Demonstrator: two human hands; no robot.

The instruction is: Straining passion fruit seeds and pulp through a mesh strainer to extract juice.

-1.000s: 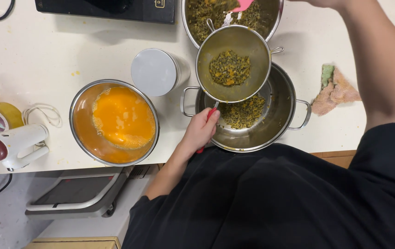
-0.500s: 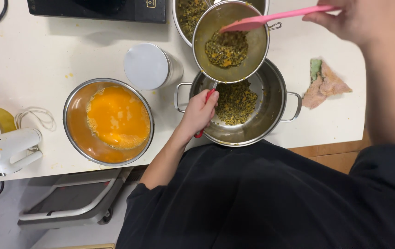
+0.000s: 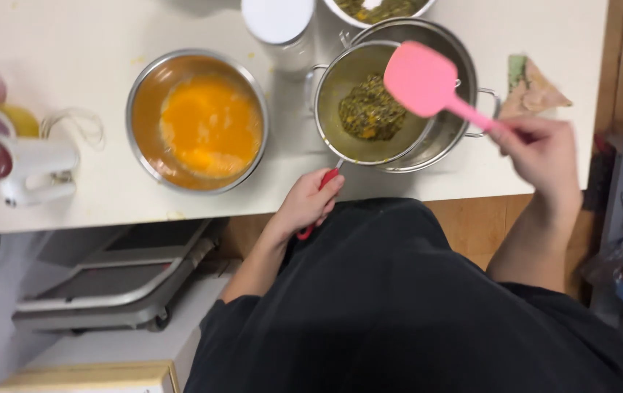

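My left hand (image 3: 306, 204) grips the red handle of a metal strainer (image 3: 348, 80) that holds a clump of green-brown pulp (image 3: 370, 110). The strainer hangs over a steel pot (image 3: 451, 138) at the counter's front edge. My right hand (image 3: 541, 149) holds a pink silicone spatula (image 3: 422, 78) by its handle, the blade hovering just above the strainer's right rim. Left of the pot stands a steel bowl (image 3: 144, 109) filled with orange liquid (image 3: 211, 124).
A white hand mixer (image 3: 24, 166) with a red end lies at the counter's left. A white-lidded container (image 3: 279, 20) stands behind the strainer, another bowl of pulp (image 3: 377, 9) at the top edge. A crumpled cloth (image 3: 533, 89) lies right of the pot. A scale-like platform (image 3: 108, 291) sits below.
The view has shifted so the counter sits higher in frame. My right hand came down and to the right with the spatula, the blade now over the strainer. The strainer has moved toward me.
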